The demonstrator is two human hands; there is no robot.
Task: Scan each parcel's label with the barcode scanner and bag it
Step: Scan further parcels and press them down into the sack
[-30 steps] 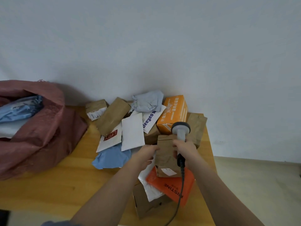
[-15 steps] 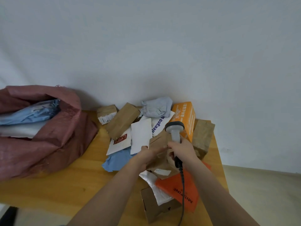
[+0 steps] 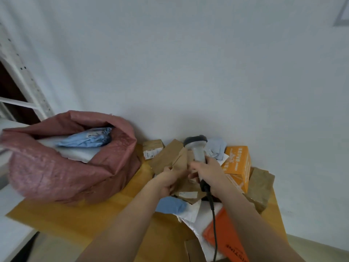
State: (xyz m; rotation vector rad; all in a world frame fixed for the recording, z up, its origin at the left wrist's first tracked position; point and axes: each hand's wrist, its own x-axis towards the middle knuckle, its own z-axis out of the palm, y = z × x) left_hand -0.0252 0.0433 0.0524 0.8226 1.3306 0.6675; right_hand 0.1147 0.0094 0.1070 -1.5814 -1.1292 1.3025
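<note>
Red sack (image 3: pixel 62 167) already holds a few parcels — left hand (image 3: pixel 168 181) pinches brown parcel (image 3: pixel 182 165), right hand (image 3: pixel 209 173) wraps scanner (image 3: pixel 197 148) — most of pile (image 3: pixel 238 167) left.

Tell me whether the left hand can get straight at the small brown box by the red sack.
Probably not yet. The left hand grips a brown paper parcel, so it is occupied. The small brown box lies uncovered beyond another brown parcel, beside the red sack; the way over looks free.
</note>
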